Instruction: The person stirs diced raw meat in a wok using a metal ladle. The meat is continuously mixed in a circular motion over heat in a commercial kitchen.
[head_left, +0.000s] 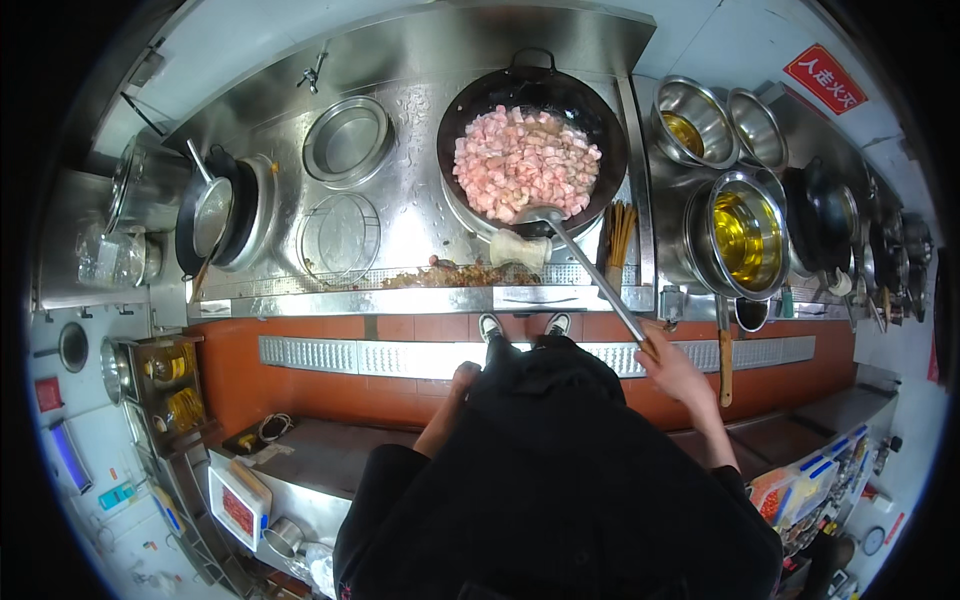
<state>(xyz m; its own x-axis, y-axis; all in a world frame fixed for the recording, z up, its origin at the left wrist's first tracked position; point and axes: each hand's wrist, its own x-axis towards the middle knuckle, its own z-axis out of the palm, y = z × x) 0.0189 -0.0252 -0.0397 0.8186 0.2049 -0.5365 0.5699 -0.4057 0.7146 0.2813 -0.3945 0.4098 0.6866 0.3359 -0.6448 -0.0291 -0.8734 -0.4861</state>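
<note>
My right hand (675, 369) is closed around the wooden handle end of a long metal ladle (592, 271). The ladle's head lies at the near edge of a pile of diced pink raw-looking meat (525, 161), some pieces paler. The meat sits in a black wok (611, 142) on the steel range. A folded pale cloth (519, 251) lies against the wok's near rim. My left hand (466, 375) is low by my left side, away from the wok; its fingers look curled, and whether it holds anything is not visible.
A bamboo wok brush (619, 232) stands right of the wok. Farther right are steel bowls, one holding yellow oil (739, 232). Food scraps (450, 276) lie along the range's front gutter. A round steel pan (346, 142) and a strainer (213, 214) on another wok are left.
</note>
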